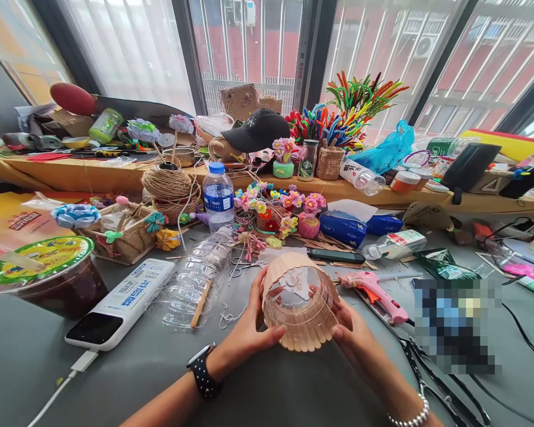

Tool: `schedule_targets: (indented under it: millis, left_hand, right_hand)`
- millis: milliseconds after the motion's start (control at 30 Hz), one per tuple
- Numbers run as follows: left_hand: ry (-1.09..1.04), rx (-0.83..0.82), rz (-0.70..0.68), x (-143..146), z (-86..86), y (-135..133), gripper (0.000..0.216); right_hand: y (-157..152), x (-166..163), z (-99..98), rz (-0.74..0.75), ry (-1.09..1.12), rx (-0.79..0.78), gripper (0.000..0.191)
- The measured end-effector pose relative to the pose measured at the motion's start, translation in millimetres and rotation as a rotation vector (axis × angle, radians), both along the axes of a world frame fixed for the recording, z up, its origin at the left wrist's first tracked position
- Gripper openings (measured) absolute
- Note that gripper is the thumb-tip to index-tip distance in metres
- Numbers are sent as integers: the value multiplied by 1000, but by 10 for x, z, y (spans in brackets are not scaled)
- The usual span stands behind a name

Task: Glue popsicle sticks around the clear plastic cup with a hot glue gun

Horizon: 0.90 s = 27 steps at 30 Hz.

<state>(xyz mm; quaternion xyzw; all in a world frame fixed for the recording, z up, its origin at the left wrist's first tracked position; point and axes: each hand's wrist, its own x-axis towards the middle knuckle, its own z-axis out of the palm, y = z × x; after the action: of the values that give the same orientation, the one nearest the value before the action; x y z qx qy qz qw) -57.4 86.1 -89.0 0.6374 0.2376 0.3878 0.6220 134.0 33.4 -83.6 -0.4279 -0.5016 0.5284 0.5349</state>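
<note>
Both hands hold a cut clear plastic bottle bottom [297,296] clad all round with wooden popsicle sticks, its open end facing me. My left hand [248,325], with a black watch on the wrist, grips its left side with fingers curled round the sticks. My right hand [352,333], wearing a bead bracelet, grips the right side. The piece is lifted just above the grey table [160,379].
A pink glue gun [374,292] lies right of the hands. A cut clear bottle [196,279] with a stick on it, a white power bank [122,302] and a lidded cup [44,276] lie left. Scissors [240,264], water bottle [218,198], twine, paper flowers and pipe cleaners crowd behind.
</note>
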Motion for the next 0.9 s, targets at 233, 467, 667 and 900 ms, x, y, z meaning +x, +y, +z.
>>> schedule_targets:
  millis: [233, 467, 667, 900]
  left_hand:
    - [56, 337, 42, -53, 43, -92, 99]
    - [241, 498, 89, -134, -16, -102, 90]
    - [333, 390, 239, -65, -50, -46, 66]
    - [385, 352, 298, -49, 62, -41, 49]
  right_hand:
    - [-67, 87, -31, 146, -39, 132, 103]
    - [-185, 193, -21, 78, -300, 163, 106]
    - [-222, 171, -54, -58, -610, 290, 104]
    - [-225, 105, -35, -80, -781, 363, 112]
